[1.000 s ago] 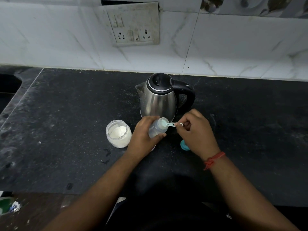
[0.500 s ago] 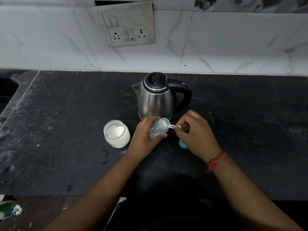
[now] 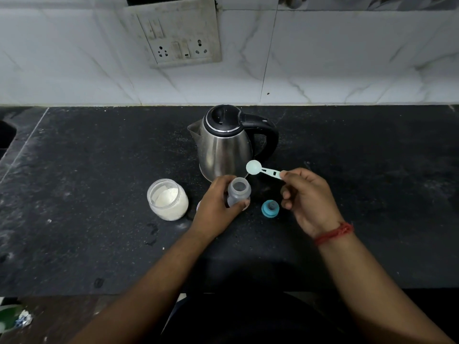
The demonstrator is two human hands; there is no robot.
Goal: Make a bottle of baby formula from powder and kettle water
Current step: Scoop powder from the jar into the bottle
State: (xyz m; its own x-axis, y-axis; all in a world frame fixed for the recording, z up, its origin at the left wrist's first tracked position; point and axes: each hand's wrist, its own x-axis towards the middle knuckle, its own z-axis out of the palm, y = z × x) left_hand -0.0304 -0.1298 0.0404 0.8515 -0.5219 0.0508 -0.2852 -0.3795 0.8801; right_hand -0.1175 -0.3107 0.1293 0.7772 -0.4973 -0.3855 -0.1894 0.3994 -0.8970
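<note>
My left hand (image 3: 216, 207) grips a small clear baby bottle (image 3: 239, 193), upright and uncapped, on the black counter (image 3: 99, 182). My right hand (image 3: 308, 197) pinches the handle of a pale plastic scoop (image 3: 260, 169), whose empty bowl hangs just above and right of the bottle's mouth. An open jar of white powder (image 3: 168, 199) stands left of my left hand. The steel kettle (image 3: 224, 142) with its black lid and handle stands right behind the bottle. A blue bottle cap (image 3: 270, 208) lies on the counter between my hands.
A socket panel (image 3: 181, 36) is set in the white tiled wall behind the kettle. A sink edge (image 3: 5, 135) shows at the far left. Something pale (image 3: 198, 206) peeks out behind my left hand.
My right hand has lifted the scoop off the bottle's mouth and drawn it up and to the right. The bottle stands more upright. The camera has tilted a little.
</note>
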